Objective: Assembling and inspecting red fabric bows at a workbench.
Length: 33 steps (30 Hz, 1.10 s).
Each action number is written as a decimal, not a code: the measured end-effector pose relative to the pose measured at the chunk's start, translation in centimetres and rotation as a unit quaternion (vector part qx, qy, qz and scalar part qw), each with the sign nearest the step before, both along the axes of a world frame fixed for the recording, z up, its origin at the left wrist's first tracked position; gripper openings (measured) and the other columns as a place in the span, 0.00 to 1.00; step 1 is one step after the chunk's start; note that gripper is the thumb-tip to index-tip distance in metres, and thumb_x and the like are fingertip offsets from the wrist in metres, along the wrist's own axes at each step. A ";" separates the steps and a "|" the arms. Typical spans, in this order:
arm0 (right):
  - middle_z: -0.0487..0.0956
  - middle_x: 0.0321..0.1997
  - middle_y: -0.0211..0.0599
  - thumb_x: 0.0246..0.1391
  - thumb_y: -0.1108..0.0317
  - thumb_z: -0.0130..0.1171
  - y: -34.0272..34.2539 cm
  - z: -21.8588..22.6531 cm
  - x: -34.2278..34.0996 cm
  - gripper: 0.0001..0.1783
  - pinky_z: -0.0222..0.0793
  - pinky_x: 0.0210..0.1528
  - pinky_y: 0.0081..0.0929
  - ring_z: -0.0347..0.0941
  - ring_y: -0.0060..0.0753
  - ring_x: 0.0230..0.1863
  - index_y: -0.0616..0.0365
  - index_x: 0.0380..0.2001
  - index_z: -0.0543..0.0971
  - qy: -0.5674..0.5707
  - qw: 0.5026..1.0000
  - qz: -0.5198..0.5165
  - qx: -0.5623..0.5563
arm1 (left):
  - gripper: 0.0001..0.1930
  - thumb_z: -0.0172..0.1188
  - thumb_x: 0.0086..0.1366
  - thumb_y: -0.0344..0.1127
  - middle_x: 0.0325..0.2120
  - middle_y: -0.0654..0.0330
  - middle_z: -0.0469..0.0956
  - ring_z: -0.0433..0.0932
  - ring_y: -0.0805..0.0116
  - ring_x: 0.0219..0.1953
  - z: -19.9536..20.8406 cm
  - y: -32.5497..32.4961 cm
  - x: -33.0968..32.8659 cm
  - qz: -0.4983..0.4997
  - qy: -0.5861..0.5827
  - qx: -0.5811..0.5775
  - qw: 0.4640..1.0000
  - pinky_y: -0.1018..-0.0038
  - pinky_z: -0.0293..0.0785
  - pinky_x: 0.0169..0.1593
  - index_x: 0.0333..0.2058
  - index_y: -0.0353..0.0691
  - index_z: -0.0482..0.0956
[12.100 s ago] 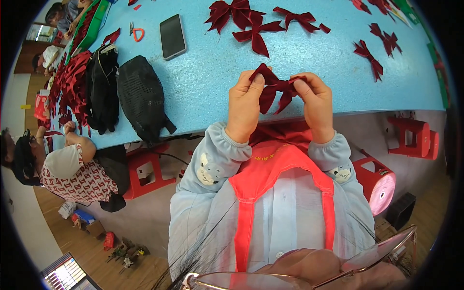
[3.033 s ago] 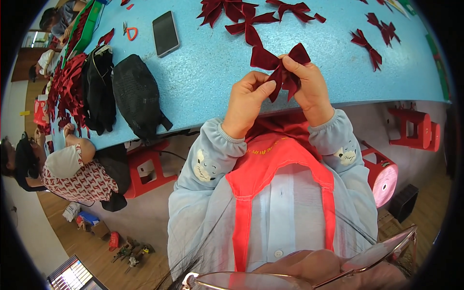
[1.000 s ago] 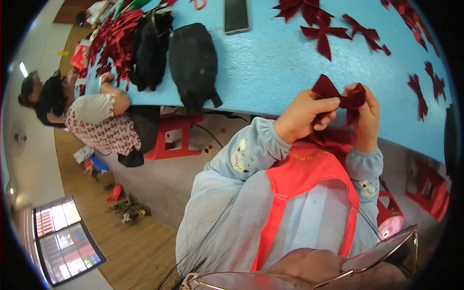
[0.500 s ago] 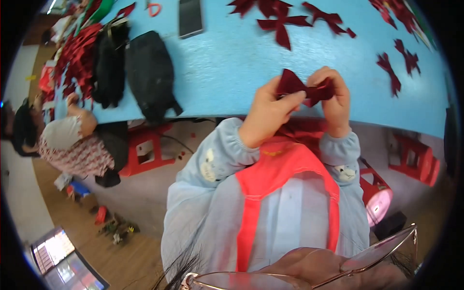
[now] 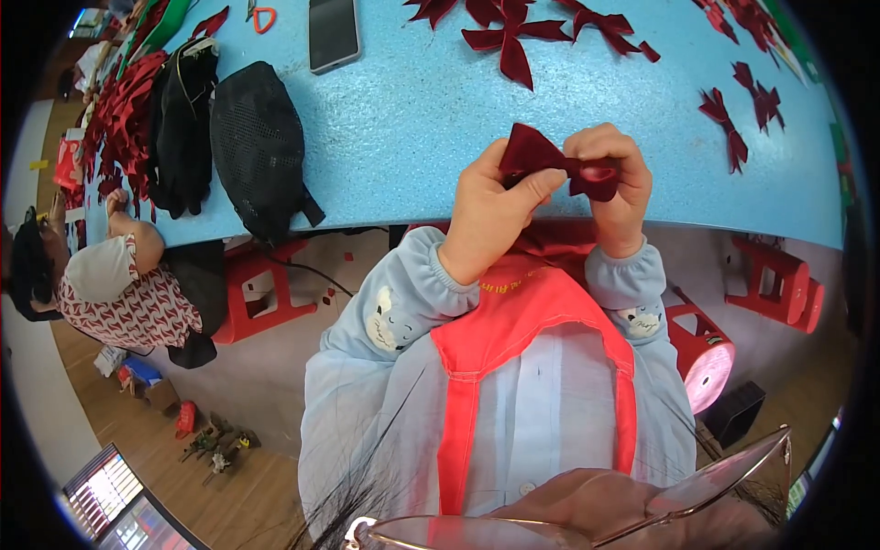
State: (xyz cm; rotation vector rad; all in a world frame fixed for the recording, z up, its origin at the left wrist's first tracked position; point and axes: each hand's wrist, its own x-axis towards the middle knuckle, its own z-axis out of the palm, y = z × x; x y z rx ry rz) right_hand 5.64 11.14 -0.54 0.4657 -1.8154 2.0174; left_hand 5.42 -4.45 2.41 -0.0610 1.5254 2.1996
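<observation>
A dark red velvet bow (image 5: pixel 532 151) is held between my two hands just above the table's near edge. My left hand (image 5: pixel 490 206) grips its left loop, thumb laid along the front toward the knot. At the other end, my right hand (image 5: pixel 619 183) closes round the right loop, fingers bent behind and over it. Beyond my hands, several similar red bows (image 5: pixel 515 41) lie on the blue table (image 5: pixel 394 137). Two more red bows (image 5: pixel 726 128) rest farther right.
Left on the table are a black mesh bag (image 5: pixel 259 147), a dark cloth bundle (image 5: pixel 183 128) and a pile of red ribbons (image 5: pixel 119 115). A phone (image 5: pixel 334 35) and red-handled scissors (image 5: pixel 264 19) lie at the back. A co-worker (image 5: pixel 137 293) sits left; red stools (image 5: pixel 770 284) stand below the table.
The whole view has shifted slightly, so the table's things appear farther left. Both hands still hold the bow in nearly the same pose, the right fingers a little more bent over its loop.
</observation>
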 end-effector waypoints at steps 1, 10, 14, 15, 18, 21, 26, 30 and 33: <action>0.67 0.26 0.34 0.54 0.77 0.46 0.2 0.0 -0.2 0.02 0.62 0.31 0.24 0.64 0.27 0.28 0.61 0.33 0.67 -0.007 0.998 0.054 0.013 | 0.08 0.62 0.56 0.27 0.24 0.67 0.74 0.67 0.83 0.24 -0.2 -0.1 -0.1 0.008 0.016 0.001 1.000 0.83 0.64 0.27 0.34 0.36 0.74; 0.68 0.26 0.35 0.53 0.78 0.47 -0.6 -1.5 -0.2 0.07 0.64 0.34 0.24 0.65 0.27 0.29 0.60 0.36 0.64 0.045 0.994 -0.092 0.034 | 0.08 0.62 0.56 0.30 0.22 0.65 0.74 0.65 0.83 0.19 -0.4 -0.3 -0.3 -0.031 -0.065 0.061 0.996 0.85 0.59 0.20 0.33 0.36 0.74; 0.68 0.26 0.35 0.54 0.77 0.47 -0.9 -0.4 -0.1 0.03 0.63 0.33 0.24 0.64 0.27 0.28 0.61 0.33 0.65 0.010 0.996 -0.090 0.008 | 0.08 0.62 0.56 0.31 0.22 0.64 0.73 0.64 0.83 0.17 -0.8 -0.1 -0.2 -0.006 -0.080 0.066 0.995 0.85 0.57 0.18 0.32 0.36 0.74; 0.68 0.26 0.35 0.55 0.76 0.46 -0.4 -0.1 -0.1 0.02 0.62 0.32 0.24 0.64 0.26 0.27 0.61 0.32 0.66 -0.004 0.997 -0.068 0.028 | 0.07 0.62 0.56 0.31 0.21 0.64 0.73 0.64 0.83 0.16 -0.9 -0.1 -0.2 0.012 -0.065 0.057 0.996 0.85 0.56 0.18 0.31 0.35 0.75; 0.69 0.26 0.35 0.57 0.74 0.45 0.1 -0.1 -0.1 0.04 0.61 0.29 0.24 0.64 0.26 0.26 0.62 0.29 0.67 -0.032 0.997 -0.025 0.068 | 0.06 0.61 0.57 0.31 0.20 0.65 0.72 0.63 0.83 0.16 -0.8 -0.1 0.1 0.005 -0.043 0.029 0.999 0.85 0.56 0.18 0.29 0.34 0.75; 0.70 0.25 0.35 0.60 0.68 0.43 -0.6 -1.7 -0.8 0.11 0.59 0.30 0.22 0.63 0.25 0.27 0.63 0.27 0.68 0.028 0.980 0.020 -0.194 | 0.06 0.61 0.57 0.31 0.19 0.66 0.72 0.63 0.83 0.16 -0.7 0.2 0.2 -0.008 -0.035 0.020 0.999 0.85 0.56 0.18 0.27 0.34 0.76; 0.69 0.24 0.33 0.63 0.62 0.41 -0.4 -1.2 -0.7 0.16 0.57 0.30 0.22 0.62 0.24 0.26 0.62 0.27 0.69 -0.030 0.994 -0.027 -0.101 | 0.06 0.60 0.58 0.31 0.18 0.67 0.71 0.63 0.83 0.17 -0.6 -0.1 0.1 -0.008 -0.032 0.014 0.999 0.85 0.57 0.18 0.27 0.34 0.77; 0.68 0.23 0.32 0.63 0.62 0.42 0.5 -0.7 -0.6 0.15 0.58 0.30 0.22 0.61 0.24 0.26 0.61 0.26 0.68 -0.068 0.997 0.029 -0.001 | 0.05 0.59 0.58 0.31 0.18 0.68 0.71 0.63 0.83 0.17 -0.9 0.0 0.3 -0.006 -0.003 -0.001 1.000 0.85 0.57 0.19 0.28 0.35 0.78; 0.69 0.25 0.32 0.63 0.64 0.43 -0.2 -1.6 -0.6 0.13 0.59 0.31 0.23 0.63 0.25 0.28 0.60 0.26 0.68 -0.038 0.995 -0.064 -0.067 | 0.05 0.58 0.59 0.32 0.19 0.68 0.70 0.63 0.84 0.17 -0.9 0.1 0.5 -0.014 0.001 -0.002 1.000 0.85 0.57 0.19 0.29 0.35 0.78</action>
